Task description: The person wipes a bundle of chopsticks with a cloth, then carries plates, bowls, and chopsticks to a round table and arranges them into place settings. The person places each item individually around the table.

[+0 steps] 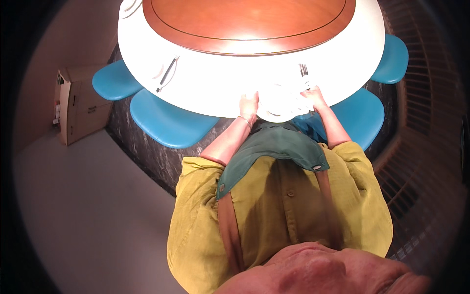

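Note:
White dishware (277, 110), apparently a plate with smaller pieces on it, is at the near edge of the round white table (227, 84). Its details wash out in the glare. My left hand (249, 104) grips its left side, thumb uppermost. On the right, my right hand (314, 98) has its fingers curled around the dishware's edge; the exact grip is hard to make out. Just beyond that hand lies metal cutlery (303, 70), seemingly a fork with another piece. Farther left, a dark-handled utensil (168, 73) rests on the tabletop beside a pale curved dish.
A brown wooden turntable (249, 22) covers the table's centre. Blue chairs (170, 119) (361, 114) surround the table, with others (115, 81) (392, 60) farther round. A white dish (129, 7) sits at the far left rim. A pale cabinet (86, 106) stands against the left wall.

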Demonstrator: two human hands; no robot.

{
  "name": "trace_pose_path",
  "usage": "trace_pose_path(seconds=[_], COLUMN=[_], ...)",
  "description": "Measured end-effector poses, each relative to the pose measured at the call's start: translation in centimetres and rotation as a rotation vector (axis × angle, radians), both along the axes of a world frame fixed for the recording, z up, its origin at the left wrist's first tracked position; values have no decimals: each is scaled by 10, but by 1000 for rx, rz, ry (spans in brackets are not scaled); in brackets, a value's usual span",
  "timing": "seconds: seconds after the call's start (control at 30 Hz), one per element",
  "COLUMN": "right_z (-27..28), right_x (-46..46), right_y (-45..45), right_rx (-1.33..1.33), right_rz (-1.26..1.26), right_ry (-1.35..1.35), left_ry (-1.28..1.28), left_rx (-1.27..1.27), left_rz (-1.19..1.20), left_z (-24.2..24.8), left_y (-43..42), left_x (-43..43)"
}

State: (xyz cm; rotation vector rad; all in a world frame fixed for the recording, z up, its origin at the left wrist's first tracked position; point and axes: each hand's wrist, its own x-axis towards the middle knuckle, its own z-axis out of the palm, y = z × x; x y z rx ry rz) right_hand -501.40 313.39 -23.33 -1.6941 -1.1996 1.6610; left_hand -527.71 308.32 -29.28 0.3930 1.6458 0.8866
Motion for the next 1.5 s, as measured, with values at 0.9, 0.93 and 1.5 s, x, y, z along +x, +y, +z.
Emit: trace_pose_path(seconds=[0.9, 0.93, 1.5], right_z=[-2, 1, 36], right_x=[6, 4, 48], right_y=[76, 77, 39], right_rx=[-3, -32, -231], right_rz=[215, 204, -155], right_ry=[-265, -254, 193], left_ry=[20, -14, 299], left_rx=[-144, -146, 28], left_rz=[44, 63, -67], left_z=[12, 9, 42], left_y=[8, 6, 8], left_x=[25, 24, -8])
